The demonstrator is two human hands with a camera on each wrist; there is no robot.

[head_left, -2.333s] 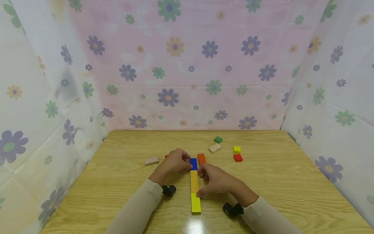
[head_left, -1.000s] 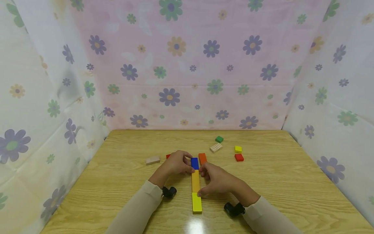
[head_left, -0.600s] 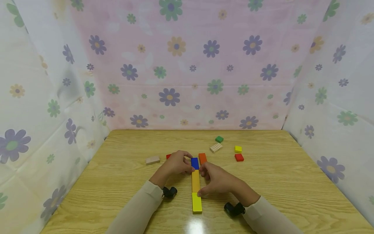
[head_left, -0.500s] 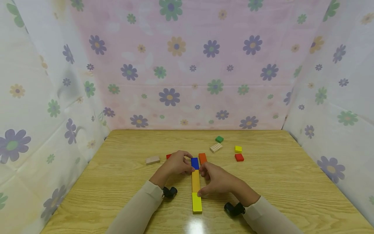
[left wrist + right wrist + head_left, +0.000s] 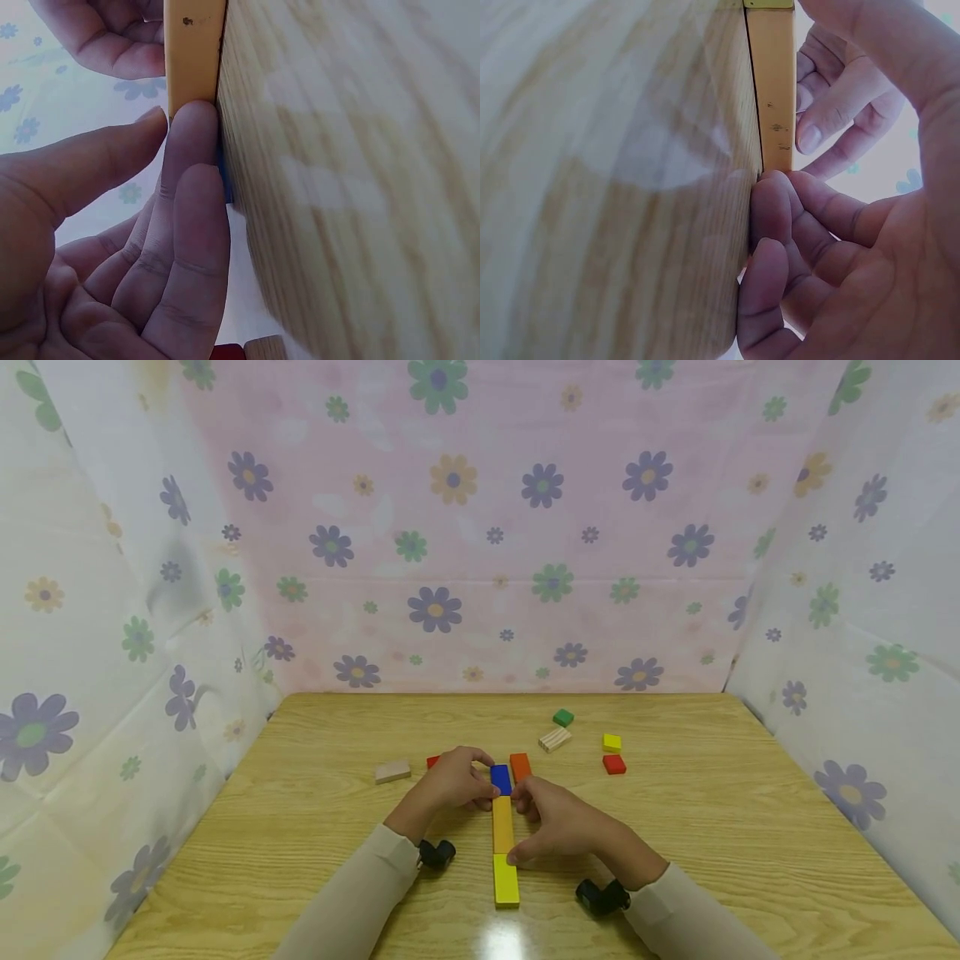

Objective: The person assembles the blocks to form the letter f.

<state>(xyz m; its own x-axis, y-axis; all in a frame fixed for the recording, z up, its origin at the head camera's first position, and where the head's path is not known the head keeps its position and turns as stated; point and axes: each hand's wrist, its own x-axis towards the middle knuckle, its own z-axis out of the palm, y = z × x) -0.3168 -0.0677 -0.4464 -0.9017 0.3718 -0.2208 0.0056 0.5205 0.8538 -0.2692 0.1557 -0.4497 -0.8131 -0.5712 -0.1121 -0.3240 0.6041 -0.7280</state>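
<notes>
The block row (image 5: 502, 824) lies between left hand (image 5: 453, 779) and right hand (image 5: 561, 822) (thumbs and fingers spread), touching both

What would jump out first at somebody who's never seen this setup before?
Probably the bright row at the middle of the table: a blue block, an orange block and a yellow block, end to end. The left hand and right hand flank it on either side. Behind the table, the flowered pink cloth fills the background.
</notes>
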